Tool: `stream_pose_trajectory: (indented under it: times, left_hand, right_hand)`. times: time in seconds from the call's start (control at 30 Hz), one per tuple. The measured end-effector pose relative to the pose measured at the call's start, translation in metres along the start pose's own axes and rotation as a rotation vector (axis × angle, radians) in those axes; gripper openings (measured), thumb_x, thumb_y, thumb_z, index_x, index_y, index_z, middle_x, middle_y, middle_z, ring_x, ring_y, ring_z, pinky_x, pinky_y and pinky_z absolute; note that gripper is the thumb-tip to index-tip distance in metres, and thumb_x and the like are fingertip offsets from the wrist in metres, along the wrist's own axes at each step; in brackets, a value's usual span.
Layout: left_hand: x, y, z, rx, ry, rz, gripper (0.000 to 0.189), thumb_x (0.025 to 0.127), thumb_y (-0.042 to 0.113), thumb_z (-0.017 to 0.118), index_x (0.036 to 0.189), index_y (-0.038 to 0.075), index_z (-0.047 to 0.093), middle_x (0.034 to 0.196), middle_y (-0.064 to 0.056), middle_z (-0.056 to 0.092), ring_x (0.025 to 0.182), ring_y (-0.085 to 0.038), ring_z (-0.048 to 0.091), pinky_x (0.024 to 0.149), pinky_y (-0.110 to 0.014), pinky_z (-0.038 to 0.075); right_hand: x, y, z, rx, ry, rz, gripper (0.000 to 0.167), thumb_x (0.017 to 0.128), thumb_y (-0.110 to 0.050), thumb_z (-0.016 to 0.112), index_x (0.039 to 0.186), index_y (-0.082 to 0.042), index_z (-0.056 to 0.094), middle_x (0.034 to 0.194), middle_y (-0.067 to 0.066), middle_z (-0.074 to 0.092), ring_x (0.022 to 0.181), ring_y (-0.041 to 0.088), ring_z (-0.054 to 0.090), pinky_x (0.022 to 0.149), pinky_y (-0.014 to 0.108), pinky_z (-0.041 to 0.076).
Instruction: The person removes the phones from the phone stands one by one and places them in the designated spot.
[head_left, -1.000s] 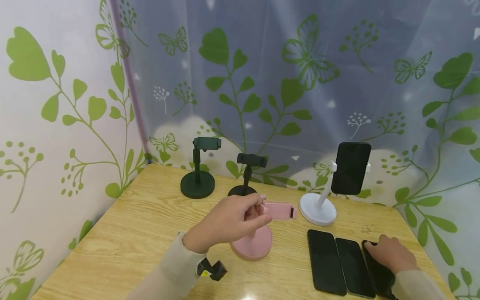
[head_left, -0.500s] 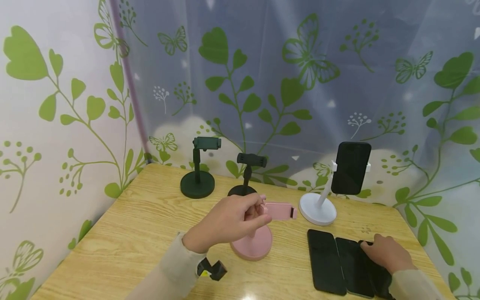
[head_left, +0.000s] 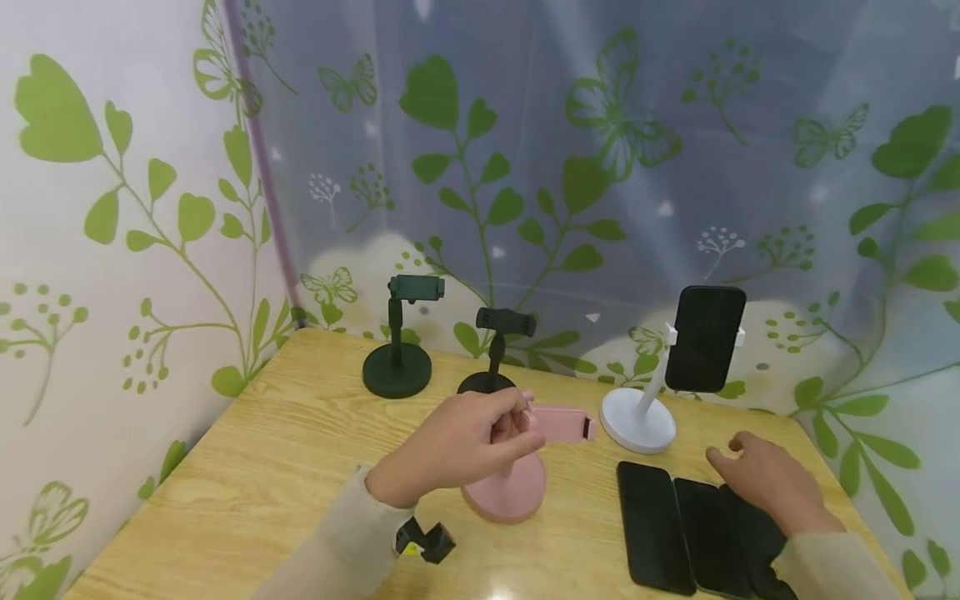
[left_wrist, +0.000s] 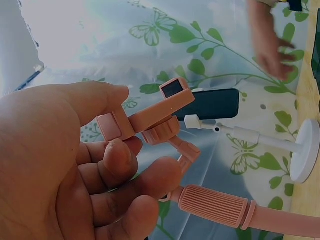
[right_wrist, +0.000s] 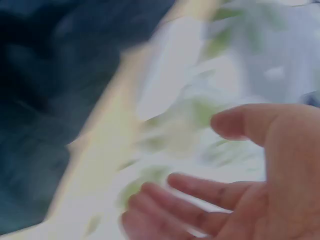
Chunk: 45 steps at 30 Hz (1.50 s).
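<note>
My left hand (head_left: 468,442) pinches one end of the clamp of a pink phone stand (head_left: 562,423), whose round base sits on the table. In the left wrist view, the thumb and fingers hold the clamp's end, and the ribbed stem (left_wrist: 215,205) runs off to the right. My right hand (head_left: 776,483) hovers over the right side of a row of black phones, fingers loosely bent around nothing. The left phone (head_left: 655,525) and middle phone (head_left: 708,533) lie side by side; the right phone (head_left: 753,533) is partly hidden under the hand. The right wrist view is blurred.
A white stand (head_left: 637,419) holds an upright black phone (head_left: 707,337) at the back right. Behind the pink stand is a black stand (head_left: 497,354), and a dark green stand (head_left: 397,369) is further left. A patterned cloth (head_left: 525,167) hangs behind the wooden table (head_left: 300,433).
My right hand shifted slightly left while on the rightmost phone, which slid closer to the middle one, then lifted off. My left hand has kept its hold on the pink stand.
</note>
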<state>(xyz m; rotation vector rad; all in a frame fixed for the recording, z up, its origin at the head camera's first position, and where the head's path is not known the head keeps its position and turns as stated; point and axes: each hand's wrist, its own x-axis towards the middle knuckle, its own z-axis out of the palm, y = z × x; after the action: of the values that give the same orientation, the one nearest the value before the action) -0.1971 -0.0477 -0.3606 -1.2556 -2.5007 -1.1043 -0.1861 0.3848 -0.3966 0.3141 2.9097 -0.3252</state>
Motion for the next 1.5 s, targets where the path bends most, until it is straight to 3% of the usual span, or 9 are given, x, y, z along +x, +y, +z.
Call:
stream_pose_trajectory:
  times: [0.1,0.23,0.37,0.47,0.57,0.73,0.9,1.2,1.5]
  left_hand:
    - [0.001,0.001,0.001,-0.001,-0.005,0.000,0.021,0.103,0.043,0.063,0.105,0.023,0.065,0.086,0.016,0.062,0.068,-0.001,0.055,0.066,-0.022,0.049]
    - [0.003,0.002,0.003,0.002,-0.008,0.008,0.021,0.103,0.042,0.064,0.104,0.021,0.065,0.083,0.016,0.061,0.067,-0.001,0.055,0.065,-0.023,0.049]
    - [0.003,0.002,0.005,-0.006,-0.008,0.010,0.020,0.103,0.042,0.064,0.103,0.022,0.064,0.080,0.016,0.060,0.066,-0.001,0.054,0.064,-0.022,0.048]
    - [0.002,0.002,0.006,-0.010,0.000,0.004,0.019,0.102,0.042,0.065,0.102,0.023,0.063,0.078,0.016,0.059,0.064,-0.001,0.053,0.063,-0.022,0.048]
    - [0.002,0.002,0.006,-0.006,0.014,0.005,0.019,0.101,0.041,0.066,0.102,0.023,0.063,0.076,0.016,0.058,0.063,-0.001,0.052,0.062,-0.022,0.047]
    - [0.002,0.003,0.006,0.009,0.028,0.008,0.019,0.100,0.042,0.067,0.102,0.023,0.062,0.072,0.015,0.055,0.060,-0.001,0.050,0.059,-0.022,0.045]
    - [0.003,0.004,0.006,0.008,0.026,0.011,0.020,0.100,0.042,0.068,0.101,0.024,0.062,0.071,0.015,0.054,0.059,-0.001,0.050,0.058,-0.022,0.044]
    - [0.003,0.002,0.004,-0.006,0.036,0.027,0.017,0.101,0.042,0.068,0.103,0.025,0.062,0.075,0.016,0.057,0.063,-0.001,0.052,0.060,-0.023,0.047]
    - [0.000,0.000,0.006,-0.143,0.035,-0.059,0.020,0.101,0.038,0.069,0.113,0.023,0.063,0.094,0.016,0.063,0.082,-0.002,0.063,0.067,-0.027,0.052]
  right_hand:
    - [-0.027,-0.042,-0.017,0.104,0.183,-0.124,0.065,0.105,-0.053,0.047,0.133,0.005,0.057,0.121,0.028,0.065,0.099,0.040,0.066,0.076,0.054,0.053]
    - [-0.069,-0.093,-0.028,0.263,0.446,-0.375,0.035,0.107,-0.034,0.056,0.128,-0.007,0.065,0.112,0.010,0.070,0.095,0.025,0.066,0.072,0.039,0.055]
    - [-0.100,-0.130,-0.030,0.419,0.509,-0.612,0.021,0.102,-0.014,0.068,0.123,-0.013,0.068,0.105,-0.003,0.068,0.089,0.008,0.062,0.068,0.024,0.054]
    - [-0.115,-0.148,-0.028,0.523,0.545,-0.722,0.028,0.096,-0.002,0.071,0.120,-0.015,0.069,0.101,-0.005,0.067,0.087,0.003,0.061,0.069,0.019,0.053]
    - [-0.122,-0.159,-0.025,0.568,0.630,-0.792,0.037,0.089,0.007,0.074,0.119,-0.015,0.071,0.101,-0.004,0.068,0.088,0.004,0.061,0.071,0.016,0.051]
    - [-0.119,-0.166,-0.016,0.586,0.686,-0.788,0.040,0.087,0.008,0.076,0.119,-0.015,0.071,0.106,-0.005,0.067,0.091,0.005,0.060,0.075,0.014,0.051]
    - [-0.112,-0.166,-0.011,0.600,0.672,-0.712,0.032,0.091,0.003,0.074,0.117,-0.014,0.070,0.106,-0.007,0.066,0.091,0.005,0.059,0.075,0.013,0.050]
    - [-0.107,-0.167,-0.005,0.559,0.629,-0.691,0.027,0.093,-0.002,0.075,0.116,-0.014,0.070,0.107,-0.008,0.066,0.090,0.005,0.060,0.072,0.019,0.054]
    - [-0.104,-0.169,-0.007,0.539,0.632,-0.693,0.022,0.097,-0.004,0.069,0.117,-0.015,0.070,0.107,-0.009,0.065,0.088,0.005,0.059,0.074,0.020,0.053]
